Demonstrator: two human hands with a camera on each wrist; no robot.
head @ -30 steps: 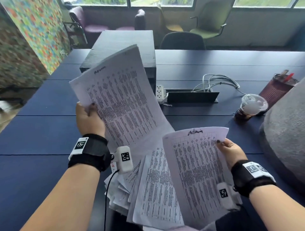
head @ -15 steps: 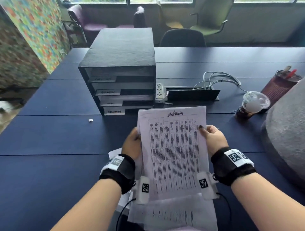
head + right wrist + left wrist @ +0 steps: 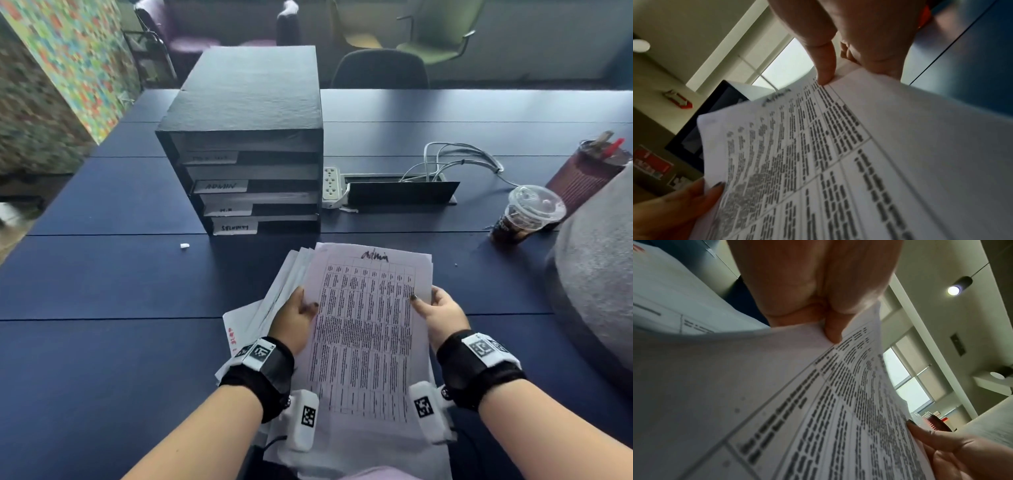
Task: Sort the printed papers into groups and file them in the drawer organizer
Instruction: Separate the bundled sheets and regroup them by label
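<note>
item 1: dark blue table (image 3: 102,274), spans whole head view. item 2: grey rounded object (image 3: 596,274) at right edge, can't tell what it is. item 3: black drawer organizer (image 3: 246,137), on table left of centre, 4 slots w/ white labels; 2nd reads "admin", bottom approx "security", other 2 unreadable. item 4: printed papers (image 3: 363,342), top sheet a dense table w/ "admin" handwritten at top, held above table near its front edge, just in front of organizer & apart from it; more sheets fanned out under & left of it. item 5: black cable tray (image 3: 400,192) w/ white power strip (image 3: 330,186) just right of organizer, grey cables (image 3: 459,157) looping out behind. item 6: maroon cup (image 3: 582,174) w/ pens, far right. item 7: clear lidded drink cup (image 3: 527,216), dark liquid, beside it. item 8: left hand (image 3: 294,315), grasping sheet's left edge, thumb on top. item 9: right hand (image 3: 442,311), grasping right edge, thumb on top, fingers beneath. item 10: small white scrap (image 3: 185,245) on table, left of organizer's base.
</note>
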